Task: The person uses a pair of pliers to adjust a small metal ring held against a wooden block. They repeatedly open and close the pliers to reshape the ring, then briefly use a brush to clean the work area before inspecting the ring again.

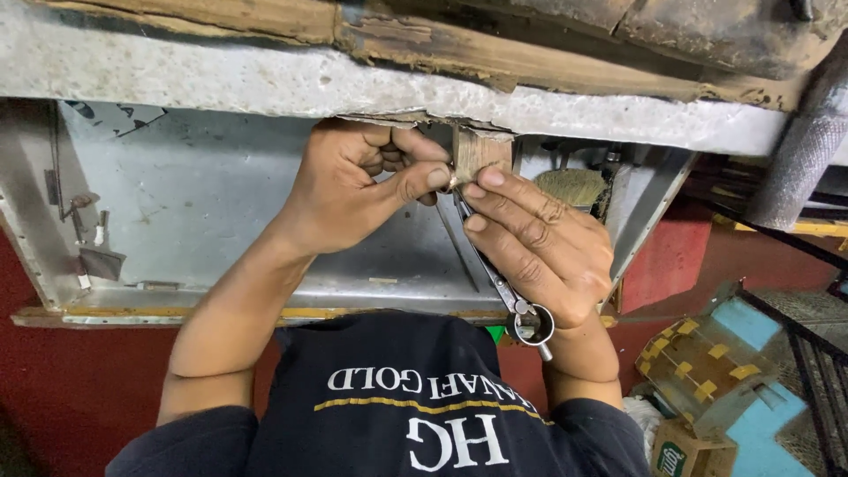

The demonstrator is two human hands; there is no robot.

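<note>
Small gold-coloured metal piece (453,181), pinched between our fingertips, sits at the middle of the view, right against the worn wooden peg (481,152) that sticks out from the worktop edge at twelve o'clock. Our left hand (358,181) is closed on the piece with thumb and forefinger; our right hand (539,243) presses on it from the three o'clock side with its forefinger tip, so the two hands meet on it. The right hand also grips a slim steel tool with a ring-shaped handle (512,300), whose shaft runs up toward the piece; we cannot tell whether its tip touches it.

We judge the piece to be very light, stiff and smooth, so it could slip or spring away easily. It looks thin enough to bend under a hard squeeze. The best hold seems to be a fingertip pinch on its edges, braced against the peg.

Beyond the hands, at six o'clock, lies a grey sheet-metal tray (221,203) under the pale, chipped worktop (265,79). A small bristle brush (572,184) lies at two o'clock, and small metal bits (88,234) rest at nine o'clock. At four o'clock stands a yellow and brown patterned cardboard box (698,371) on the red floor (62,389).
</note>
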